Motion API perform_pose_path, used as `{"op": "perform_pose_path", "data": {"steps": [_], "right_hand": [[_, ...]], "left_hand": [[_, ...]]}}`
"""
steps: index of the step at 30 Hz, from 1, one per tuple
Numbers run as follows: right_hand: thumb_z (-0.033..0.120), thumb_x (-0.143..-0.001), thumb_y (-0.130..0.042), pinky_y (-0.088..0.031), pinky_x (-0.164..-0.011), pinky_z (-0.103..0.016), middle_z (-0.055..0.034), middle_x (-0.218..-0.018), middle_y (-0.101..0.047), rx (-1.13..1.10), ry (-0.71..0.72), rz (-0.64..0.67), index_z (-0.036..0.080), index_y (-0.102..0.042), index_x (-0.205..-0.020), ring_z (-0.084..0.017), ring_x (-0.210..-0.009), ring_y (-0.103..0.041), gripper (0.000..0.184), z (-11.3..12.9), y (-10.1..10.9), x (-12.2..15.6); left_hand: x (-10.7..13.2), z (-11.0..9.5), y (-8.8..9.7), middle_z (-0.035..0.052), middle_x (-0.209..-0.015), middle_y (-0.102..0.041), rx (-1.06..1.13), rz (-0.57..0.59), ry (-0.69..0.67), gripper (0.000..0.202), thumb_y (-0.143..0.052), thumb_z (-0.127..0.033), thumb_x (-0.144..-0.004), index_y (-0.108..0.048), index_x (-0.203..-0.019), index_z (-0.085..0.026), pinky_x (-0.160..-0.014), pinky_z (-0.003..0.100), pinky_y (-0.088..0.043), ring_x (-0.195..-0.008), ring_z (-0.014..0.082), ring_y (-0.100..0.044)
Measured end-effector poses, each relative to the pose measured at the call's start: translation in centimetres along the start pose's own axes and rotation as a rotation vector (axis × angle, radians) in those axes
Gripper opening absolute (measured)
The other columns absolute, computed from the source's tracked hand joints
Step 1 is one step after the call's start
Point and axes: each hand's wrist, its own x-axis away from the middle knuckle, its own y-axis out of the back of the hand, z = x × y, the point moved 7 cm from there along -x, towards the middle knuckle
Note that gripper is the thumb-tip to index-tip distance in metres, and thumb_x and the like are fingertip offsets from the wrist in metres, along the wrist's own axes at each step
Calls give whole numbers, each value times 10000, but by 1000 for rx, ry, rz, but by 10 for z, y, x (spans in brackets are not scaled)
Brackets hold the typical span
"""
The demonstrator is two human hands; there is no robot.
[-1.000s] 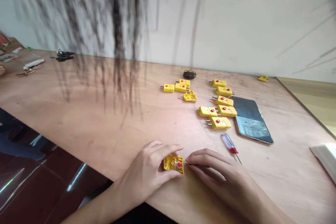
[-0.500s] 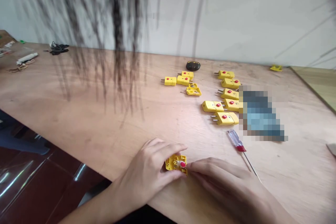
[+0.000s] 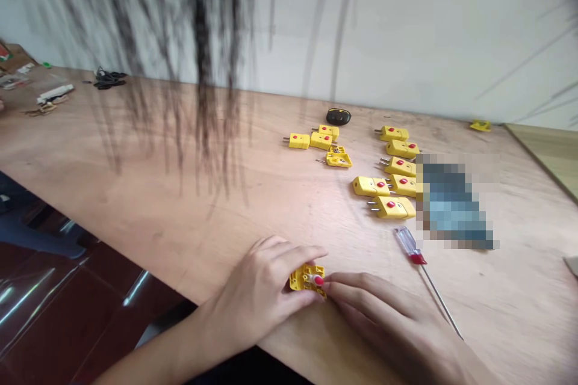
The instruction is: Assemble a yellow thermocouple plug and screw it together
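My left hand (image 3: 264, 295) grips a small yellow connector shell (image 3: 303, 280) with a red and white part on top, near the wooden table's (image 3: 158, 192) front edge. My right hand (image 3: 383, 313) meets it from the right, fingertips pinched at the red part. A screwdriver (image 3: 415, 255) with a clear and red handle lies on the table to the right of my hands. Several yellow plugs with red dots (image 3: 391, 183) lie in a group farther back, and a smaller group of yellow plugs (image 3: 323, 144) sits behind them.
A blurred-out flat object (image 3: 454, 204) lies right of the plugs. A dark oval item (image 3: 338, 116) and a lone yellow piece (image 3: 480, 126) rest near the wall. Black cord (image 3: 108, 78) and small clutter sit at the far left. Dark hair strands hang across the view.
The view shifted slightly. My right fingertips have closed in onto the red part of the connector shell; my left hand keeps holding it.
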Motion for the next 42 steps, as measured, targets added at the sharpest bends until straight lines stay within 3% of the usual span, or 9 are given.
{"op": "perform_pose_path", "data": {"steps": [6,11,18,25,27,31,34,39,42], "right_hand": [[158,-1014,-531,-622,-722,-220,-14,-899,-749,-65,-38,-99,260,-675,-1097,-135,-762,-744,195,-7,2,-2],[94,-988,-549,-615,-761,-208,9,-940,-757,-85,-43,-107,289,-659,-1119,-122,-808,-747,259,-1,6,-2],[156,-996,-500,-641,-788,-250,-39,-998,-775,-112,-107,-48,270,-735,-1036,-174,-886,-760,264,-3,7,0],[297,-1071,-419,-633,-919,-272,-57,-1129,-792,-196,-320,75,276,-791,-1060,-207,-1017,-774,372,-21,-4,8],[292,-1073,-415,-624,-934,-265,-48,-1166,-786,-139,-274,82,283,-770,-1135,-201,-1043,-771,360,-21,-2,9],[187,-1033,-437,-608,-978,-272,-40,-1289,-747,64,66,100,295,-722,-1251,-212,-1147,-738,375,2,8,8],[106,-980,-452,-627,-950,-283,-51,-1298,-742,198,241,72,283,-681,-1324,-225,-1163,-731,449,21,13,9],[41,-937,-417,-642,-918,-309,-105,-1292,-739,310,341,-73,211,-630,-1385,-251,-1193,-714,524,35,7,14],[55,-946,-423,-642,-918,-323,-103,-1303,-734,302,299,-53,218,-613,-1401,-248,-1169,-722,519,29,-1,15]], "left_hand": [[0,1,-1,22,-1190,-753,6,6,9,573,-854,-184,-832,-633,-1357,-252,-1047,361,-531,-1089,212,-679],[0,0,0,28,-1198,-754,5,6,-9,590,-864,-179,-822,-628,-1360,-231,-1048,358,-525,-1098,215,-670],[0,-1,0,27,-1211,-752,1,13,0,574,-853,-184,-837,-627,-1362,-241,-1049,367,-531,-1110,216,-671],[2,-3,0,29,-1187,-751,-45,-16,-54,564,-846,-195,-847,-606,-1356,-220,-1016,331,-554,-1093,205,-673],[5,-9,-2,34,-1163,-751,-120,-9,-122,493,-783,-187,-906,-588,-1358,-203,-990,329,-565,-1092,209,-672],[13,-26,-7,89,-1178,-745,-348,-29,-323,232,-528,-119,-1050,-615,-1261,-156,-1017,366,-556,-1131,227,-686],[16,-30,-8,122,-1192,-740,-427,-43,-387,252,-405,-110,-1085,-644,-1157,-147,-1043,365,-556,-1175,229,-692],[18,-30,-8,144,-1215,-743,-422,-42,-396,273,-402,-104,-1078,-589,-1277,-97,-1015,374,-585,-1178,254,-704],[18,-26,-10,119,-1268,-732,-373,-28,-338,268,-446,-109,-1068,-579,-1300,-123,-1057,375,-572,-1223,244,-687]]}}
